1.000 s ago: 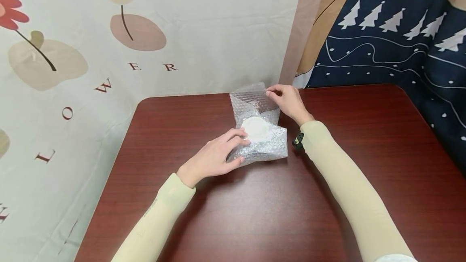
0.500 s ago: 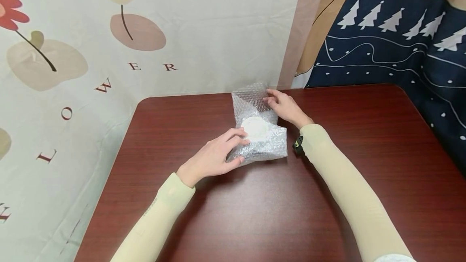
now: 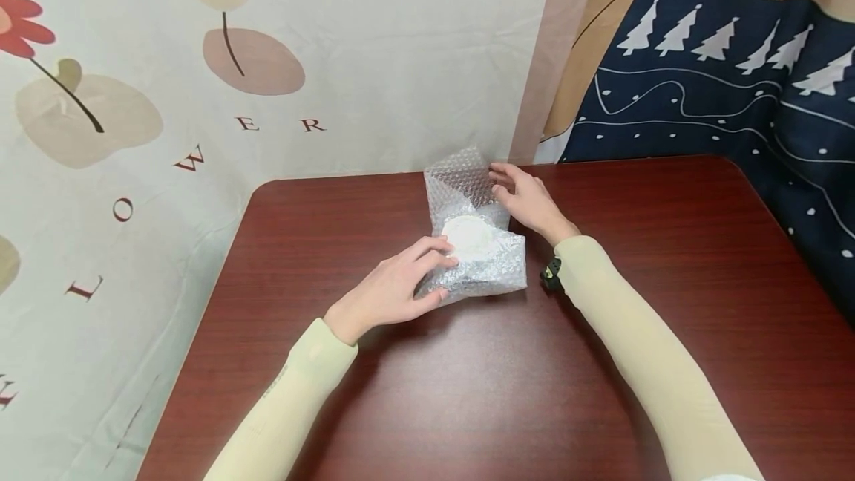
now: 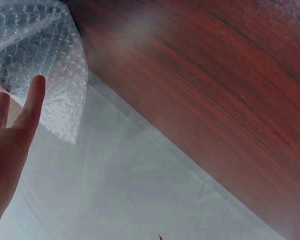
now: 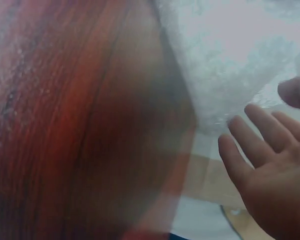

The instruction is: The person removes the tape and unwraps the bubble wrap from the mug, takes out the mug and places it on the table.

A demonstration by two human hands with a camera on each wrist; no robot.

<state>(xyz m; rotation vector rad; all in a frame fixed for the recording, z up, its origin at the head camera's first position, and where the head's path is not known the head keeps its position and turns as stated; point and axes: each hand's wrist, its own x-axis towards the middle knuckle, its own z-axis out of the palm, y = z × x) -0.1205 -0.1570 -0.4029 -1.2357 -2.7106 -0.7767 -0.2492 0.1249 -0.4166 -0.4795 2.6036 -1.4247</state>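
Note:
A bundle of bubble wrap [image 3: 490,266] lies on the table, and a white round thing [image 3: 467,234] shows at its top. My left hand [image 3: 394,280] rests on the bundle's left side, fingers spread and lightly bent. In the left wrist view, a fingertip of the left hand [image 4: 12,135] overlaps the bubble wrap [image 4: 45,60]. A loose flap of bubble wrap [image 3: 457,175] extends from the bundle toward the far edge. Beside that flap's right side is my right hand [image 3: 529,200]. The right wrist view shows the right hand [image 5: 274,160] with fingers extended and thumb apart, nothing held.
The dark red wooden table [image 3: 414,407] ends just behind the flap. A pale printed cloth [image 3: 374,58] hangs along the back and left. To the right hangs a navy cloth [image 3: 695,99] with white trees. A small black device [image 3: 551,275] is on the right wrist.
My right hand has let go of the flap's corner, which it pinched a second ago; its fingers are now spread and slightly lower. The left hand has stayed in place.

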